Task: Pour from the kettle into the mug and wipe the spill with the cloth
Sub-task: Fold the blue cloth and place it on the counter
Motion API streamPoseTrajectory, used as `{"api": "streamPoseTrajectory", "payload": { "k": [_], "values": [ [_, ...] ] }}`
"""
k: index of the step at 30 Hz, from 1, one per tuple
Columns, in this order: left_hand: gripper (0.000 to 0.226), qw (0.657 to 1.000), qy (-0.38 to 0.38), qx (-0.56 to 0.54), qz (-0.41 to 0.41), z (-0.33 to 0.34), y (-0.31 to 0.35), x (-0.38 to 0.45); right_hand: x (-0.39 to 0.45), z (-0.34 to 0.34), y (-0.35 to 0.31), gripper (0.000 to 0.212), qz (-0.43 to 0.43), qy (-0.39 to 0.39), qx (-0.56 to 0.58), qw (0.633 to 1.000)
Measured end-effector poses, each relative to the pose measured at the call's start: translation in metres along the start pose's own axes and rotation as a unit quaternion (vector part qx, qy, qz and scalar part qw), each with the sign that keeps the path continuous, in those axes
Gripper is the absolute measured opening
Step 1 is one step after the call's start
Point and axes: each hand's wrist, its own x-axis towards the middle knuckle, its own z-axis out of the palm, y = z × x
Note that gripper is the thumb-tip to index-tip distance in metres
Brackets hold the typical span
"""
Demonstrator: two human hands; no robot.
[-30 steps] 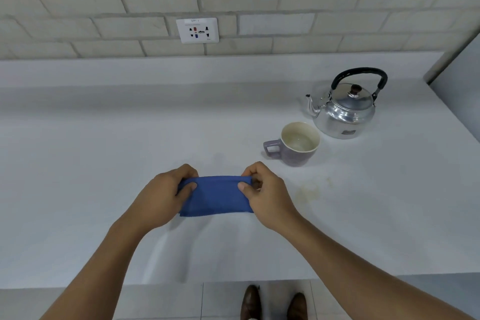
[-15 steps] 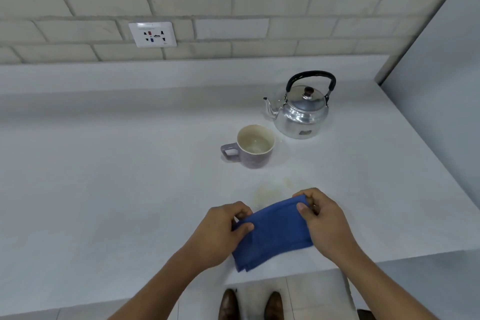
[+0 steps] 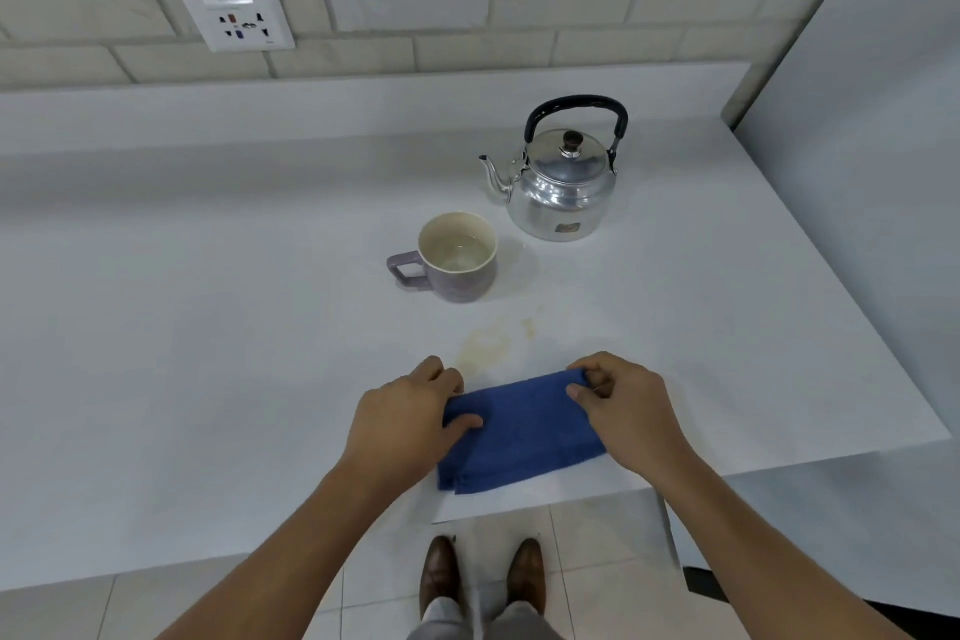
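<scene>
A folded blue cloth (image 3: 519, 431) lies near the front edge of the white counter (image 3: 208, 353). My left hand (image 3: 405, 421) grips its left end and my right hand (image 3: 628, 405) pinches its right end. Just beyond the cloth is a pale yellowish spill (image 3: 488, 346) on the counter. A purple mug (image 3: 457, 257) with liquid inside stands behind the spill, handle to the left. A shiny metal kettle (image 3: 563, 187) with a black handle stands upright behind the mug to the right, spout pointing left.
A brick wall with a white socket plate (image 3: 239, 21) runs along the back. A grey panel (image 3: 857, 120) bounds the counter on the right. Below the counter's front edge are floor tiles and my brown shoes (image 3: 483, 577).
Both hands have carried the cloth to the right, down to the counter just in front of the spill. The camera view has shifted right and tilted down.
</scene>
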Motion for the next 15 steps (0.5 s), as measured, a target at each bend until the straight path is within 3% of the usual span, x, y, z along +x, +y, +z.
{"api": "streamPoseTrajectory", "payload": {
  "k": [4, 7, 11, 15],
  "values": [
    [0.027, 0.994, 0.089, -0.051, 0.029, 0.002, -0.025, 0.000, -0.002, 0.003, -0.007, 0.028, -0.070, 0.065, -0.103, 0.990],
    [0.029, 0.989, 0.127, -0.073, 0.021, 0.005, -0.056, -0.007, -0.021, 0.015, -0.020, 0.023, -0.096, 0.091, -0.188, 0.973],
    [0.050, 0.990, 0.114, -0.078, -0.011, 0.014, -0.083, -0.021, -0.054, 0.056, -0.035, 0.053, -0.073, 0.025, -0.381, 0.922],
    [0.063, 0.996, 0.074, -0.038, -0.024, 0.023, -0.094, -0.028, -0.072, 0.073, -0.030, 0.068, -0.061, -0.002, -0.407, 0.911]
  ]
}}
